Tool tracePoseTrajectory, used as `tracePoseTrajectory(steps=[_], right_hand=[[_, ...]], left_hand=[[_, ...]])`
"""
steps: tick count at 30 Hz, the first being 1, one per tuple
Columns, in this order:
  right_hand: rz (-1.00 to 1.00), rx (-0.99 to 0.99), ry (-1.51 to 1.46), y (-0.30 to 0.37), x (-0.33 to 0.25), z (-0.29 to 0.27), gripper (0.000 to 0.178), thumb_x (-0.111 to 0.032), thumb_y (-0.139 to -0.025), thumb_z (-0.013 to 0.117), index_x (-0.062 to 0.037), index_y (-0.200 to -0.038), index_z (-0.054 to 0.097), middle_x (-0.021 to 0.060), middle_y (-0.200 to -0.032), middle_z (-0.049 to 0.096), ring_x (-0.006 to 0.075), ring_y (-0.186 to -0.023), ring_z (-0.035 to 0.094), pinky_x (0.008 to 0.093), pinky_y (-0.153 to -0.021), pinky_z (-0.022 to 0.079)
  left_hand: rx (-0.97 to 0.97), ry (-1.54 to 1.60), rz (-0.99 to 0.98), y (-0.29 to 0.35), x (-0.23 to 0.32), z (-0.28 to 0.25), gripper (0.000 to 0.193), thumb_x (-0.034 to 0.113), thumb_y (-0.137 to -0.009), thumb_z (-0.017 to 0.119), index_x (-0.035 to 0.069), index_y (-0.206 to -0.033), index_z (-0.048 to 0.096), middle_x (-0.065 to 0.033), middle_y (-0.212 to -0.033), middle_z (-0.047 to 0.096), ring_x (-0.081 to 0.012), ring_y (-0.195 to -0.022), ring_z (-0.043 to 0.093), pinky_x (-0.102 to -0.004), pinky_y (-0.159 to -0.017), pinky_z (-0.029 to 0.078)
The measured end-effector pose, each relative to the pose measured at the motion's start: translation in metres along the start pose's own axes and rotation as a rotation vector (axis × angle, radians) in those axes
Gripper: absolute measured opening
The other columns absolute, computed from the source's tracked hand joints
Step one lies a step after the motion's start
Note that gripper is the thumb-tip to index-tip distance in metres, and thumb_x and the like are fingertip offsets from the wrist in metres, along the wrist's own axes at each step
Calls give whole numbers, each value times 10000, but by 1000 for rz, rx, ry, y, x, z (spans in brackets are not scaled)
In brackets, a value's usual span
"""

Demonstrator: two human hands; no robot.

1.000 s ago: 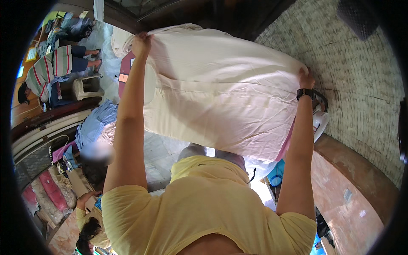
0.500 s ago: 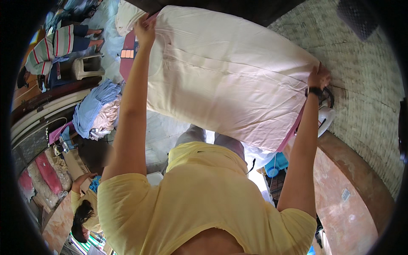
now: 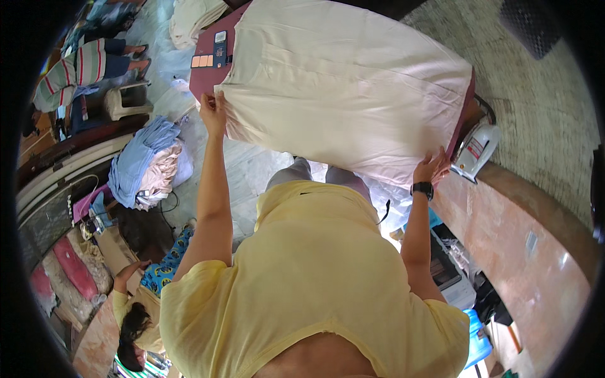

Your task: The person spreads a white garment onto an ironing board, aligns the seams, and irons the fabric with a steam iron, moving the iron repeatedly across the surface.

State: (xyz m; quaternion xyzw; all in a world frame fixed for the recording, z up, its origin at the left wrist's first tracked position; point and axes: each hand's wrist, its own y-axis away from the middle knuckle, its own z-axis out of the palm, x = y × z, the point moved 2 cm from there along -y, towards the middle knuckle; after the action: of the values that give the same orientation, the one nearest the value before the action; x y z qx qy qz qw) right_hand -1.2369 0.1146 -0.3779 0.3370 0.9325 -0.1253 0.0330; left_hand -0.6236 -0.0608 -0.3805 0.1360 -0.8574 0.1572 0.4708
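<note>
A cream-coloured garment [image 3: 340,82] is spread flat over a maroon ironing board [image 3: 205,80], with light creases across it. My left hand [image 3: 214,114] pinches the garment's near left corner at the board's edge. Along the near right edge my right hand [image 3: 431,169], a dark watch at its wrist, is closed on the fabric, its fingertips partly hidden. Beyond that hand a white and grey iron [image 3: 477,151] stands off the board's right end. Cards or tags [image 3: 211,58] lie on the bare maroon part at the left.
Blue and pink clothes [image 3: 148,160] are heaped at the left, near a beige plastic stool [image 3: 128,101]. One person in a striped shirt [image 3: 91,63] is at the upper left; another [image 3: 142,302] is at the lower left. A stone-topped counter [image 3: 504,233] curves along the right.
Both hands have come nearer to me, from the garment's far left and right ends to its near edge. More of the maroon board and the iron now show.
</note>
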Motion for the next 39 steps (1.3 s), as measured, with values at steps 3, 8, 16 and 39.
tracePoseTrajectory(steps=[3, 8, 16, 39], right_hand=[[36, -1, 34, 0, 4, 0, 526, -406, -888, 613, -168, -1333, 468, 154, -1243, 496, 369, -1114, 466, 540, -922, 381], [189, -7, -368, 6, 107, 58, 482, -412, -785, 756, -50, -1064, 602, 114, -933, 606, 248, -897, 565, 403, -806, 454], [179, -89, -159, 23, 78, 23, 547, -523, -761, 739, 2, -887, 647, 173, -932, 654, 350, -884, 610, 440, -789, 485], [420, 53, -236, 96, 78, -12, 325, -319, -890, 633, -32, -1031, 576, 229, -961, 640, 434, -903, 597, 500, -779, 461]], left_hand=[[-36, 107, -99, -2, -7, -7, 212, 197, -894, 686, 24, -897, 564, -21, -745, 602, -104, -673, 544, -256, -633, 458], [-417, 85, -78, 19, -4, -11, 245, 244, -916, 654, 11, -921, 578, -61, -747, 619, -126, -668, 550, -273, -641, 464], [-136, -159, 2, 64, 15, -21, 283, 262, -949, 596, -17, -909, 575, -100, -671, 530, -163, -645, 464, -323, -608, 418], [-35, -335, 67, 75, 23, -22, 307, 279, -890, 676, 7, -851, 539, -135, -731, 572, -271, -646, 541, -370, -578, 443]])
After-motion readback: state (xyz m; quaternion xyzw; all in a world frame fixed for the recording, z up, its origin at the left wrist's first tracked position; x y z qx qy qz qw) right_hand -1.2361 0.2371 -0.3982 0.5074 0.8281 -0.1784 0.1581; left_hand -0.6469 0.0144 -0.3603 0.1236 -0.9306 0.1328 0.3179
